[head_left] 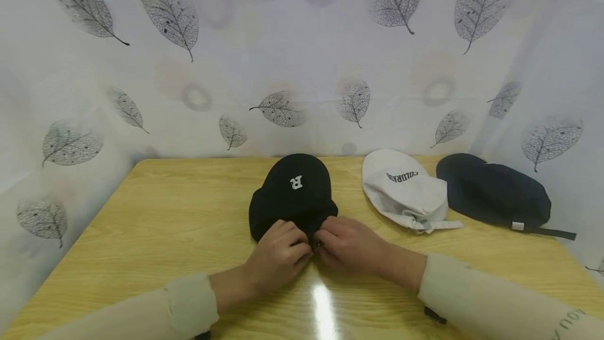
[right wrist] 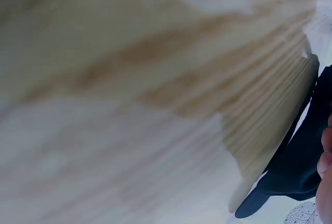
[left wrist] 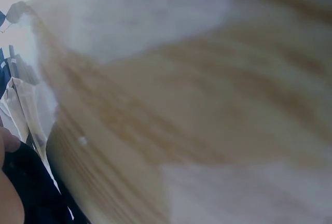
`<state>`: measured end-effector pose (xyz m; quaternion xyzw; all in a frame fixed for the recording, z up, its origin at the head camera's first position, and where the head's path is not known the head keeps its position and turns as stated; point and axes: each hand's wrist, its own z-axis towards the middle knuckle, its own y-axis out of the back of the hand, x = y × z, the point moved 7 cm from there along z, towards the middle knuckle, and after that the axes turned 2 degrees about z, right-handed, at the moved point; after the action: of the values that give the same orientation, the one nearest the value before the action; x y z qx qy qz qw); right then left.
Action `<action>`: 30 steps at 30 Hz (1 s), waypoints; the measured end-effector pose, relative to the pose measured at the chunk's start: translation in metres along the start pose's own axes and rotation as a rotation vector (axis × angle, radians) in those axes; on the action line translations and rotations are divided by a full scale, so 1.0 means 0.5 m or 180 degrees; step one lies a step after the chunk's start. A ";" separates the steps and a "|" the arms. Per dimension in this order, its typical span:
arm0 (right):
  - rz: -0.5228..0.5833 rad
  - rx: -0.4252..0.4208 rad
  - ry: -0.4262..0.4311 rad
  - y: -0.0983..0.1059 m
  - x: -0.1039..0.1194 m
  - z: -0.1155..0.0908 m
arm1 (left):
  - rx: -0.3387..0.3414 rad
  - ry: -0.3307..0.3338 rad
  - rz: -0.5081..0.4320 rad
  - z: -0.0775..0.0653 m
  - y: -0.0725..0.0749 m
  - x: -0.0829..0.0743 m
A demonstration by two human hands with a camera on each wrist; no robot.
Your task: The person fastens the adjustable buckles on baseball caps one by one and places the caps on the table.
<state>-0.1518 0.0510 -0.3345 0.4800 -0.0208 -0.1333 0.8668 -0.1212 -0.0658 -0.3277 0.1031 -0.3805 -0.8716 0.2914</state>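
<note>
A black baseball cap (head_left: 297, 193) with a white letter R lies at the middle of the wooden table, its brim toward the back wall. At its near edge my left hand (head_left: 280, 251) pinches the back of the cap with curled fingers. Close beside it, my right hand (head_left: 351, 243) grips the strap end at the same edge, where a small shiny bit shows between the hands. The fingertips partly hide the strap. In the left wrist view the black cap (left wrist: 31, 182) shows at the lower left; the right wrist view has the cap (right wrist: 298, 167) at its right edge.
To the right lies a white cap (head_left: 401, 188) lettered COLORADO, its strap pointing right. A dark navy cap (head_left: 495, 190) rests beyond it with its strap near the table's right edge. The wooden table (head_left: 189, 193) meets a leaf-patterned curtain (head_left: 302, 67) at the back and sides.
</note>
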 end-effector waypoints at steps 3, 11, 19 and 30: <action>0.0018 -0.0046 0.0004 -0.002 0.001 0.002 | -0.0018 -0.0011 0.0016 0.000 0.000 -0.002; 0.0029 -0.0085 0.0082 -0.001 0.002 0.001 | 0.0073 0.0117 -0.0006 -0.001 -0.003 0.002; 0.0284 0.0090 -0.0108 -0.005 -0.005 -0.003 | 0.0131 0.0166 -0.0025 0.001 -0.003 0.003; 0.0391 0.0192 -0.0180 -0.012 -0.008 -0.005 | 0.0130 0.0149 -0.0009 -0.001 -0.004 0.004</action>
<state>-0.1565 0.0510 -0.3405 0.4998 -0.0787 -0.0927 0.8576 -0.1233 -0.0663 -0.3296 0.1300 -0.3910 -0.8615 0.2968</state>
